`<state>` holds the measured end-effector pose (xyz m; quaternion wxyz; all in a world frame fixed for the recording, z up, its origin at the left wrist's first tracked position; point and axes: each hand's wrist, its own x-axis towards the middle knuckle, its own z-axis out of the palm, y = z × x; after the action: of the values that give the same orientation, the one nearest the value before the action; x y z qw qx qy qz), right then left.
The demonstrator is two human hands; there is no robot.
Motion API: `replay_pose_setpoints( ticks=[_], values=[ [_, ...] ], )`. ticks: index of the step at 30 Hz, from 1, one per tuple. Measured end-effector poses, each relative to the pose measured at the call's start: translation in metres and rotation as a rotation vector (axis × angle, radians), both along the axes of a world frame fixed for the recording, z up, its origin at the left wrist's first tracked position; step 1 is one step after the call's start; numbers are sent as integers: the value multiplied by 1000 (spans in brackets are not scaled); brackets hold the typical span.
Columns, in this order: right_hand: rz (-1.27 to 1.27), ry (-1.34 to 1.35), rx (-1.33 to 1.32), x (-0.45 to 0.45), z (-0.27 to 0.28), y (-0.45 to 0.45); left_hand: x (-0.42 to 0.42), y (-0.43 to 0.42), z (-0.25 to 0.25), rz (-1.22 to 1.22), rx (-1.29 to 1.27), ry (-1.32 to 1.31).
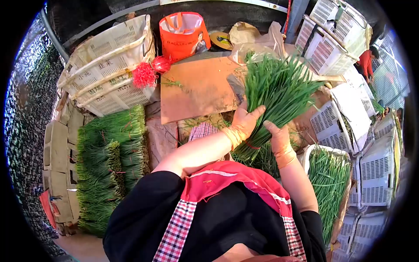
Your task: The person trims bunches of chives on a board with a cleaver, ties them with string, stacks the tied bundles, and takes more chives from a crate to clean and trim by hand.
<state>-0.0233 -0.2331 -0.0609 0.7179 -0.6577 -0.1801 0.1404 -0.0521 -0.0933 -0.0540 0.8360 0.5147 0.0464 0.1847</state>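
We hold a bunch of greens [279,98] between our left hand [245,123] and right hand [282,142], both thumbs [259,111] pressed against its stems [260,133]. The other fingers are mostly hidden, so we cannot tell their spread. The leaves [283,78] fan out beyond our thumbs, just beside a board [196,94].

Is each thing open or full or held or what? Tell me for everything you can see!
Left hand: holding the bunch, thumb in front
Right hand: holding the bunch, thumb in front
Bunch: held, leaf tips fanned out
Bag: standing, open at the top
Board: a few green scraps on it
Left crates: stacked
Right crate: full of greens
Left greens: piled in rows
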Motion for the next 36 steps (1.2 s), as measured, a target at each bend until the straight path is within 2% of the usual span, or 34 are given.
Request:
replay_pose_setpoints(
  ticks=[2, 6, 7, 10, 12, 13, 14, 15, 16, 18, 19, 23, 28, 30, 32, 33, 34, 36],
  values=[
    [-112, 103, 154, 2, -6, -4, -4, -3, 2, 19, -58, 68],
    [-120, 76, 80, 1, -2, -10, -3, -7, 0, 70, -138, 162],
    [-149, 13, 71, -2, 8, -8, -5, -12, 3, 53, -249, 108],
    [-436, -201, 104, 16, 16, -15, 0, -18, -3, 56, -253, 130],
    [-600, -405, 15, 19, 47, -21, 0, -16, -3, 60, -247, 141],
    [-689, -816, -183, 20, 68, -22, 1, -17, -4, 34, -265, 94],
    [-693, -816, -189, 19, 87, -21, 1, -18, -6, 5, -284, 47],
    [-612, -927, -356, 19, 103, -19, 5, -22, -14, 89, -185, 37],
    [-574, -1014, -513, 21, 111, -15, 7, -22, -21, 83, -187, 39],
    [-545, -1185, -794, 27, 123, -7, 10, -23, -29, 62, -16, 30],
    [-551, -1202, -860, 37, 119, -7, 10, -25, -30, 37, -43, 50],
    [-450, -998, -782, 66, 100, -18, 9, -29, -30, 34, -59, 22],
    [-318, -864, -597, 59, 109, -23, 9, -29, -33, -65, -246, -6],
    [-262, -1015, -782, 54, 125, -30, 10, -27, -35, -19, -227, -6],
    [-460, -1487, -883, 49, 146, -41, 11, -23, -35, -23, -239, 53],
    [-599, -1541, -874, 33, 160, -38, 12, -20, -37, 1, -131, 11],
    [-612, -1471, -953, 27, 164, -40, 10, -19, -36, 8, -136, 15],
    [-296, -1267, -934, 21, 151, -41, 10, -21, -31, 35, -153, 75]
  ],
)
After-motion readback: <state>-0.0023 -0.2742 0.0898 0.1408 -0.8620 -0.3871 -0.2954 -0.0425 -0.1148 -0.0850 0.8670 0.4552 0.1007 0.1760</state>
